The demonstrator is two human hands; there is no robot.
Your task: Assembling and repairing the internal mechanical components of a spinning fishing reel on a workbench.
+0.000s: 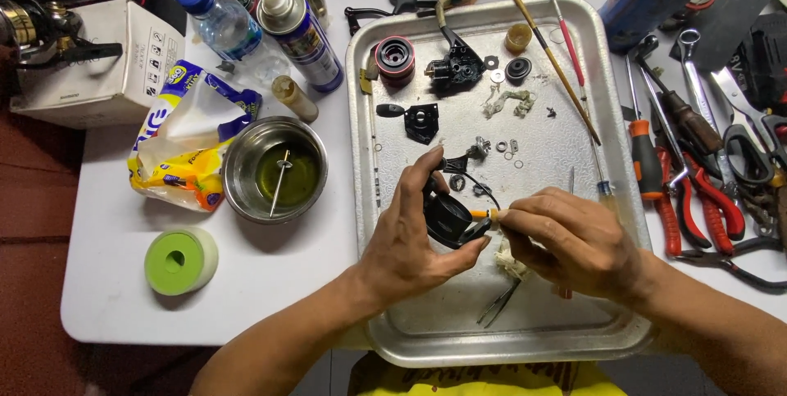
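My left hand (410, 236) grips a round black reel part (448, 217) over the metal tray (574, 339). My right hand (570, 240) pinches a thin stick with an orange shaft and a white tip (485, 214), its tip touching the black part. Under my right hand lie a scrap of white tissue (508, 263) and metal tweezers (498, 304). Farther up the tray sit small washers (508, 148), a black plate (420, 122), a black frame piece (453, 64) and a red-and-black spool (395, 60).
Left of the tray stand a steel bowl of oily liquid (276, 170), a green tape roll (179, 261), a yellow snack bag (187, 146), a spray can (302, 35), a water bottle (220, 23) and a white box (98, 60). Pliers, screwdrivers and wrenches (697, 175) crowd the right side.
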